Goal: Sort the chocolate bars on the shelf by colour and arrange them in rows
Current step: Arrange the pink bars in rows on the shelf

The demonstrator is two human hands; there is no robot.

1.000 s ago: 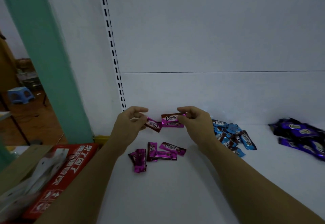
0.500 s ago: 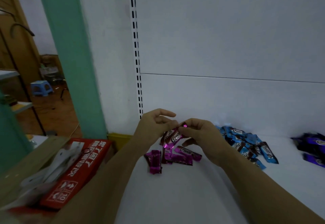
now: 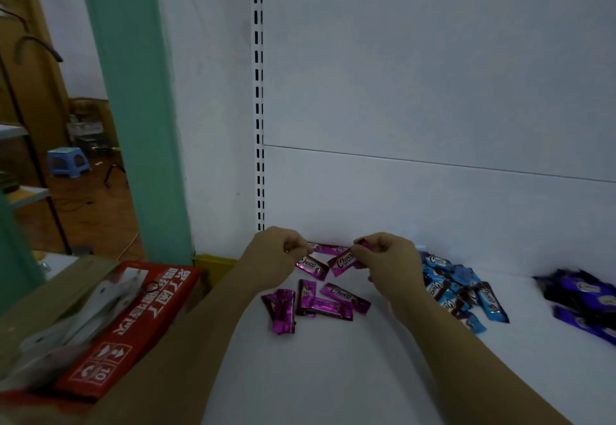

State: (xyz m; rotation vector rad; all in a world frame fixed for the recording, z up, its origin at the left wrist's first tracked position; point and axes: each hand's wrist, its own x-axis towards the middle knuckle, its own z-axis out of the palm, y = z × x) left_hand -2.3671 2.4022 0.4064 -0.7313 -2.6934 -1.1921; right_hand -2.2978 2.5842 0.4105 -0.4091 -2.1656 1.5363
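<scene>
Hands parted | left fingers (image 3: 293,248) pinch one pink bar (image 3: 311,266) | right fingers (image 3: 366,247) pinch second bar (image 3: 345,262) | four loose bars (image 3: 330,306)

- Red cardboard box (image 3: 133,321) – near left, printed with white characters and symbols.
- Green pillar (image 3: 133,107) – upright, behind the box.
- Blue stool (image 3: 67,161) – far left, on a brown floor (image 3: 83,221).

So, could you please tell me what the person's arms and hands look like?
The left hand and right hand wear no gloves. The left forearm and right forearm are bare to the frame's edge: no sleeves, watch or bracelet. A speck on a left finger may be a ring; unclear.
</scene>
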